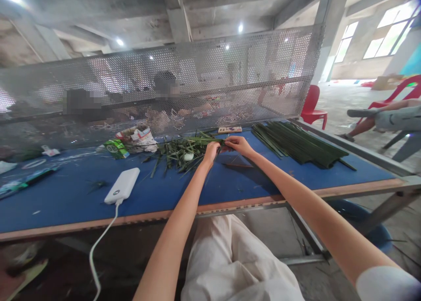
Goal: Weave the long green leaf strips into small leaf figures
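Observation:
My left hand (210, 154) and my right hand (238, 145) meet above the blue table (59, 204), pinching narrow green leaf strips (205, 139) between their fingers. Just left of them lies a loose heap of cut and folded green leaves (177, 155), with a small white object (188, 157) among them. To the right, a neat bundle of long dark green leaf strips (296, 143) lies flat. A white power bank (122, 185) with a white cable (98, 248) rests nearer the front edge, left of my arms.
A perforated metal screen (164, 86) stands along the table's far side, with seated people behind it. Crumpled packets (138, 139) and a small patterned board (229, 129) lie near it. Red plastic chairs (312, 106) and a seated person's legs (394, 117) are at the right.

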A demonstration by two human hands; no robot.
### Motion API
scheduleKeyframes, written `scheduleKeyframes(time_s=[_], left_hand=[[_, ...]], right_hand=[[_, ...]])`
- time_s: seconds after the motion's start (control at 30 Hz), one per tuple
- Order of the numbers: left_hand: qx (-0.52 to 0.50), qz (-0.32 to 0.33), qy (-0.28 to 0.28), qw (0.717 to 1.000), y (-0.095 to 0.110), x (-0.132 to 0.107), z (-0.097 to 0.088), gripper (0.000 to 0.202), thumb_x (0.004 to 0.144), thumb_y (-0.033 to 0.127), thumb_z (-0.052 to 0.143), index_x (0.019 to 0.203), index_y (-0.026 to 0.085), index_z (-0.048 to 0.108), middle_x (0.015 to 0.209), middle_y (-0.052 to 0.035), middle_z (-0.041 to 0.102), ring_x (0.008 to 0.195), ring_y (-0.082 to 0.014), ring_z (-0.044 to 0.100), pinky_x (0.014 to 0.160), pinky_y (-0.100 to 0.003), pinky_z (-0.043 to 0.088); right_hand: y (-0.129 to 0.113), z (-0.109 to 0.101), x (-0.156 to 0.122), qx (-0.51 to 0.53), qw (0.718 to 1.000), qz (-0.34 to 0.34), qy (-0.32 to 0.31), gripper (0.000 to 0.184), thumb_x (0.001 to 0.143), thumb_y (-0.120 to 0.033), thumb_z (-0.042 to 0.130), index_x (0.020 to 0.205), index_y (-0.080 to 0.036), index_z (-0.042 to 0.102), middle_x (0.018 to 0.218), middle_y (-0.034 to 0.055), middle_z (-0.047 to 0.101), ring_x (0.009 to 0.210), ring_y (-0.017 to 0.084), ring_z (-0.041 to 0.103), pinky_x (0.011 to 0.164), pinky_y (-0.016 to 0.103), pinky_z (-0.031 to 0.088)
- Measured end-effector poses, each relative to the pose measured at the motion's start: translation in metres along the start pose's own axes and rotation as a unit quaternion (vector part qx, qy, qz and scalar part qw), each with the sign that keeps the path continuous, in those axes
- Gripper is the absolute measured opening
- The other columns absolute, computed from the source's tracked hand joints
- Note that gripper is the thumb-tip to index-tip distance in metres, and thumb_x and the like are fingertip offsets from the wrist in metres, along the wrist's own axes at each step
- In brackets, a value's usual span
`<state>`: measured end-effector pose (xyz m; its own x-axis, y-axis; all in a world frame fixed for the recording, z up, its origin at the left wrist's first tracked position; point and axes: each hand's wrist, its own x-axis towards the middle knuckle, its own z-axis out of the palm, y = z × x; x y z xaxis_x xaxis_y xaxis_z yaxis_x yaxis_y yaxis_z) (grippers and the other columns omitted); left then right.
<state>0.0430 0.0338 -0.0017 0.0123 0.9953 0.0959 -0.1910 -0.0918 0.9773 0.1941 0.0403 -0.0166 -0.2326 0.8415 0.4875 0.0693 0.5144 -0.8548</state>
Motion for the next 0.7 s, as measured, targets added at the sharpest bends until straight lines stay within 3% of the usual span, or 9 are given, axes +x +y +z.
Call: scheduleKeyframes(time_s=[0.1,0.23,0.33,0.43,0.57,0.63,0.7], left_hand=[[0.028,0.019,-0.03,0.999,-0.001,0.0,-0.003,0.017,0.072,0.014,0.065,0.055,0.015,0.064,0.051,0.001,0.058,0.06,-0.0148,0.061,0.061,-0.023,0.047],[0.03,0.019,-0.091,0.995,-0.002,0.0,-0.009,0.012,0.069,0.024,0.074,0.065,0.012,0.072,0.057,-0.0031,0.066,0.057,-0.0157,0.062,0.063,-0.027,0.051],[0.03,0.019,-0.102,0.994,-0.002,0.002,-0.015,0.016,0.067,0.027,0.078,0.07,0.012,0.074,0.061,-0.0054,0.069,0.058,-0.016,0.064,0.065,-0.029,0.053],[0.034,0.006,-0.087,0.996,0.002,0.006,-0.022,0.017,0.068,0.028,0.079,0.069,0.012,0.073,0.06,-0.0054,0.069,0.057,-0.0159,0.064,0.065,-0.029,0.053],[0.001,-0.028,-0.063,0.998,0.012,0.013,-0.036,0.012,0.072,0.022,0.075,0.065,0.013,0.07,0.062,-0.0047,0.069,0.057,-0.0142,0.063,0.063,-0.026,0.052],[-0.017,-0.042,-0.058,0.997,0.017,0.015,-0.043,0.011,0.075,0.022,0.072,0.067,0.015,0.07,0.063,-0.0043,0.069,0.058,-0.0134,0.063,0.063,-0.026,0.053],[-0.017,-0.058,-0.058,0.997,0.018,0.016,-0.046,0.009,0.076,0.022,0.072,0.07,0.016,0.071,0.065,-0.0051,0.07,0.06,-0.0142,0.064,0.067,-0.028,0.054]], right_hand=[[-0.002,-0.002,-0.001,-0.022,0.999,0.011,0.02,0.047,0.069,-0.061,0.068,0.068,-0.015,0.062,0.059,0.0035,0.062,0.054,0.012,0.054,0.055,0.026,0.043],[-0.005,-0.001,-0.004,-0.072,0.997,0.029,0.026,0.049,0.072,-0.062,0.066,0.059,-0.015,0.061,0.053,0.0033,0.059,0.05,0.011,0.051,0.054,0.025,0.041],[-0.004,-0.001,-0.002,-0.065,0.997,0.042,0.01,0.048,0.073,-0.059,0.067,0.058,-0.015,0.06,0.055,0.0034,0.06,0.052,0.011,0.053,0.055,0.024,0.042],[-0.006,-0.006,0.0,-0.013,0.997,0.075,-0.035,0.04,0.076,-0.052,0.068,0.065,-0.014,0.064,0.061,0.0038,0.064,0.057,0.011,0.056,0.059,0.024,0.045],[-0.016,-0.015,-0.004,0.087,0.971,0.15,-0.163,0.027,0.079,-0.041,0.066,0.085,-0.015,0.072,0.083,0.0066,0.072,0.067,0.012,0.062,0.065,0.025,0.05],[-0.02,-0.016,-0.007,0.097,0.967,0.138,-0.19,0.026,0.076,-0.037,0.071,0.093,-0.017,0.072,0.091,0.0058,0.072,0.074,0.013,0.064,0.069,0.025,0.052],[-0.022,-0.012,-0.008,0.079,0.98,0.092,-0.16,0.027,0.072,-0.036,0.074,0.092,-0.018,0.072,0.091,0.0043,0.071,0.077,0.014,0.065,0.071,0.025,0.052]])
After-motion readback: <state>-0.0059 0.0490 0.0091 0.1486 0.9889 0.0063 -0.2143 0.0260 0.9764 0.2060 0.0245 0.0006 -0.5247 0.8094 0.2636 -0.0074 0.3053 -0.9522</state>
